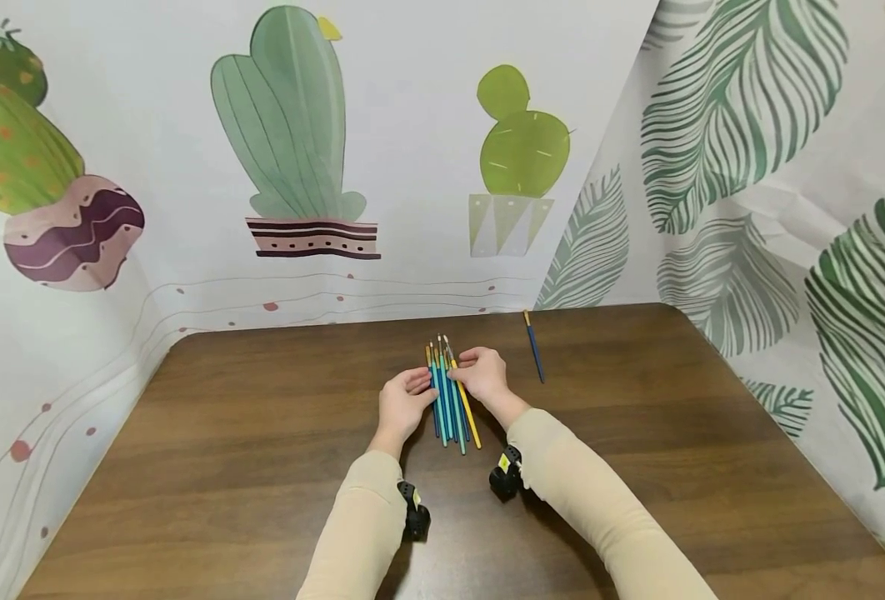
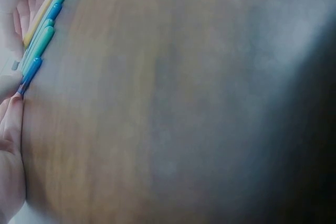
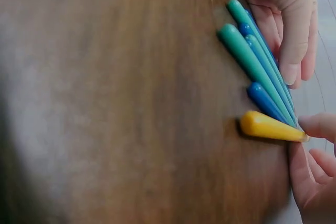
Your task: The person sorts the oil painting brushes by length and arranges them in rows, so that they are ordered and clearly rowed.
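Observation:
Several blue and teal paintbrushes (image 1: 444, 408) lie side by side on the wooden table, bristles pointing away from me. Along their right edge slants a yellow paintbrush (image 1: 469, 414); its rounded handle end (image 3: 260, 124) fans out from the others in the right wrist view. My left hand (image 1: 402, 403) holds the left side of the bunch, thumb and fingertips at the outermost blue paintbrush (image 2: 32, 70). From the right, my right hand (image 1: 486, 377) pinches the yellow paintbrush between thumb and finger. Part of the handles is hidden behind the fingers.
A single blue paintbrush (image 1: 535, 350) lies apart near the table's back edge, right of my hands. The brown table (image 1: 262, 450) meets a wall covering (image 1: 420, 167) printed with cacti and leaves. Both sleeved wrists carry small black cameras (image 1: 506, 475).

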`<state>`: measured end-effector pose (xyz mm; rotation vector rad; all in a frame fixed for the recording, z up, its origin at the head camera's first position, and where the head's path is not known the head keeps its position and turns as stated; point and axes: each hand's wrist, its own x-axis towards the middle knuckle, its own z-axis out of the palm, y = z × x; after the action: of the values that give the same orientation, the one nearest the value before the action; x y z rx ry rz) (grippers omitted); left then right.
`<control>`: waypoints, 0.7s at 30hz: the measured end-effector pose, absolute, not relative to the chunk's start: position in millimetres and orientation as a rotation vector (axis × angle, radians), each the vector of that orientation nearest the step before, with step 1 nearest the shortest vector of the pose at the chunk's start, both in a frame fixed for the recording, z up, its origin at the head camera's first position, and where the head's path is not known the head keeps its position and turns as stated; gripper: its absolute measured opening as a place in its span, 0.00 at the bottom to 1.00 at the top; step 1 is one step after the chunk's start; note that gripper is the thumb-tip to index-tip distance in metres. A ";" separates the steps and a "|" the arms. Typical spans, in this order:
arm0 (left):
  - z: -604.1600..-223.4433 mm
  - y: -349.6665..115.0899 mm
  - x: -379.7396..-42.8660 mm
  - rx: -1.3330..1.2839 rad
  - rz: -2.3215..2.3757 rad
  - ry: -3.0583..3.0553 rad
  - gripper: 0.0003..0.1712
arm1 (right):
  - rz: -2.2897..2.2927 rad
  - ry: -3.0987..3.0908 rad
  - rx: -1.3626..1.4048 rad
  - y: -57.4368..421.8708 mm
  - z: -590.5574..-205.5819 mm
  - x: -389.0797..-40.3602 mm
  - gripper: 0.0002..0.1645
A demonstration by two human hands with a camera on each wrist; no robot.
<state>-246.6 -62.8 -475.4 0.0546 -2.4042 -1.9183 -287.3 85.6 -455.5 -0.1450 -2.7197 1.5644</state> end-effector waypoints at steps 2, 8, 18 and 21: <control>-475.3 -62.8 -246.3 0.060 -1.923 -2.403 0.22 | 1.557 -2.728 -0.140 85.4 -454.7 -287.0 0.19; -475.7 -62.8 -247.0 0.078 -1.945 -2.397 0.22 | 1.666 -2.671 -0.174 86.5 -454.6 -286.4 0.16; -477.8 -63.1 -247.8 0.079 -1.921 -2.410 0.22 | 1.890 -2.582 -0.154 94.6 -453.2 -286.5 0.21; -478.1 -63.2 -247.6 0.078 -1.912 -2.412 0.22 | 1.915 -2.568 -0.143 98.0 -452.4 -286.9 0.22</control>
<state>-247.6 -63.2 -478.1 0.0780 -2.4118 -1.9117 -286.9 98.0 -452.4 -0.1435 -2.5676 1.9146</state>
